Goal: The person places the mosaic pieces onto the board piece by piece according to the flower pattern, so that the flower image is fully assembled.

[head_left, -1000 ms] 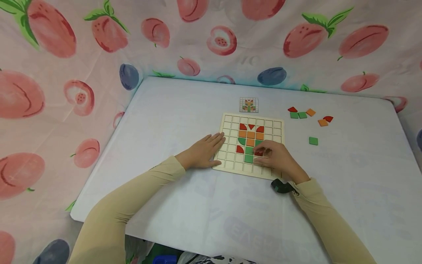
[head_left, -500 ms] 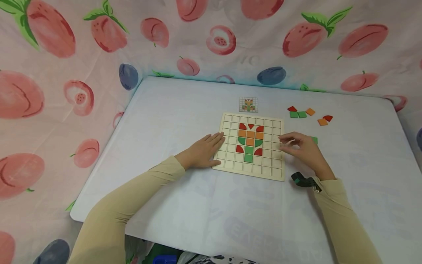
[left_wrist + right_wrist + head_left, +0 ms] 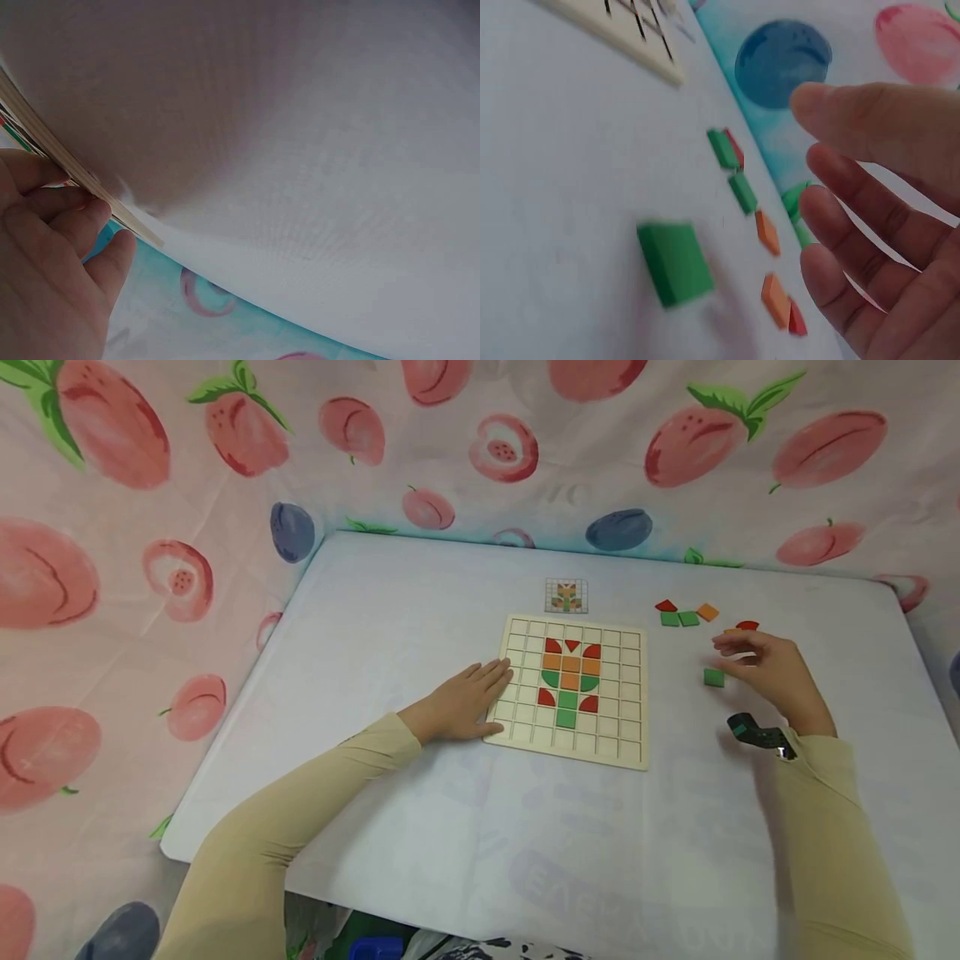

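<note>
A wooden grid board (image 3: 622, 739) lies on the white table, with red, orange and green pieces forming a flower-like pattern on it. My left hand (image 3: 459, 702) rests against the board's left edge, fingers outstretched; the left wrist view shows the fingertips at the board's edge (image 3: 71, 161). Over the table to the right of the board, my right hand (image 3: 776, 681) hovers with bent fingers and thumb apart. Nothing sits between them in the right wrist view. Close to its fingertips lies a green square tile (image 3: 714, 677), also seen as a thick green block (image 3: 676, 262).
Behind the board lies a small pattern card (image 3: 566, 597). At the back right are two green tiles (image 3: 670, 619), an orange tile (image 3: 707, 612) and a red piece (image 3: 665, 606). Another red piece (image 3: 747, 625) and orange tile (image 3: 777, 300) lie near my right hand.
My right hand has left a red quarter-round piece on the board and moved right, to above the loose tiles. My left hand stays at the board's edge.
</note>
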Motion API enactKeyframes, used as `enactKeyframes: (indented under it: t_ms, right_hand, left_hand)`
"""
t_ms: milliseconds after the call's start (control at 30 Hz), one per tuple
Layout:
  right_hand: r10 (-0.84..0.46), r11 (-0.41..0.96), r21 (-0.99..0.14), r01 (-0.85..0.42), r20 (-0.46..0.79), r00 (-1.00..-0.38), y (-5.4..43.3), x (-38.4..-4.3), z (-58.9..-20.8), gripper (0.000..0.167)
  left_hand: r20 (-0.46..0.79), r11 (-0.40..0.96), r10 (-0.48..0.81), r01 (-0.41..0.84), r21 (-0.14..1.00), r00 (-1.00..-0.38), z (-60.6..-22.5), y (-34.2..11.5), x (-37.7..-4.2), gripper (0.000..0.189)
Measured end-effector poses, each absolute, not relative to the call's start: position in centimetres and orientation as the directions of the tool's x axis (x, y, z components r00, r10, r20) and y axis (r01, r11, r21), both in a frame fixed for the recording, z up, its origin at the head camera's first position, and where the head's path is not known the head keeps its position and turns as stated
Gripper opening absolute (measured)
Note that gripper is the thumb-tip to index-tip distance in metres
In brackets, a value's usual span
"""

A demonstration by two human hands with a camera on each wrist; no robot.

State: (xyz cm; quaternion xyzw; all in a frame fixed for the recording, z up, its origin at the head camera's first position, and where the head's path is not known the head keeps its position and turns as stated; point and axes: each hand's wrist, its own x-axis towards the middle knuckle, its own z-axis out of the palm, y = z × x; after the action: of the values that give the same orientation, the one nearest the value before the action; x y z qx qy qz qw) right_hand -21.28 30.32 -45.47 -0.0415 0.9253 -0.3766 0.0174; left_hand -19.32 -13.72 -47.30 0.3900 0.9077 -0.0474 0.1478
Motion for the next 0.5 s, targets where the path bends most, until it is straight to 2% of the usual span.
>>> enactKeyframes:
  t_ms: [200,500]
  right_hand:
    - [-0.095,0.764,-0.645,0.028,-0.155,-0.983,32.1,-21.3,-46.4,0.054]
    - [-0.117,0.817,-0.576,0.017,-0.195,-0.974,32.7,-21.3,-48.2,0.048]
  left_hand:
    - [-0.305,0.695,0.692,0.718,0.039,-0.654,-47.3,-13.7,-19.3,0.085]
    - [-0.304,0.695,0.694,0.718,0.042,-0.653,-47.3,-13.7,-19.3,0.084]
